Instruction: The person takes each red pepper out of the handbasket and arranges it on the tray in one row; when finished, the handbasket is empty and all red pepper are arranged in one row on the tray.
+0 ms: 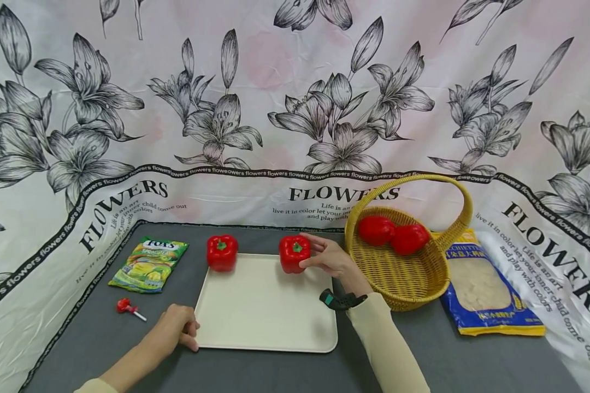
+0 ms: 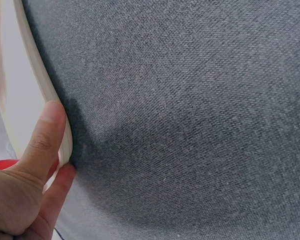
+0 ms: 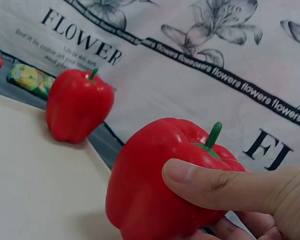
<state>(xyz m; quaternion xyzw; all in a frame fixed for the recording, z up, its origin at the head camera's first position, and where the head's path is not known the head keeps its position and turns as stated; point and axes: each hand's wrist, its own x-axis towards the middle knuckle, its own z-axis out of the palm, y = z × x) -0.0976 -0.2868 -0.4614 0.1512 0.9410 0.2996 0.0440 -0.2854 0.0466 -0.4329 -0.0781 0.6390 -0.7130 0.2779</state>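
Observation:
My right hand [image 1: 331,257] grips a red bell pepper [image 1: 293,255] over the far right part of a cream tray [image 1: 265,311]. In the right wrist view the thumb lies across the side of this pepper [image 3: 155,175], below its green stem. Whether its base touches the tray is hidden. A second red bell pepper [image 1: 222,254] stands upright at the tray's far left corner. My left hand [image 1: 174,327] pinches the tray's near left corner; in the left wrist view the thumb is on the rim [image 2: 45,85] with a finger below it.
Right of the tray stands a yellow wicker basket [image 1: 413,281] with a tall handle, holding two red items [image 1: 393,234]. A blue and yellow pasta bag [image 1: 491,295] lies beside it. On the left are a green candy bag [image 1: 149,265] and a red lollipop [image 1: 125,307]. Behind hangs a flowered cloth [image 1: 295,136].

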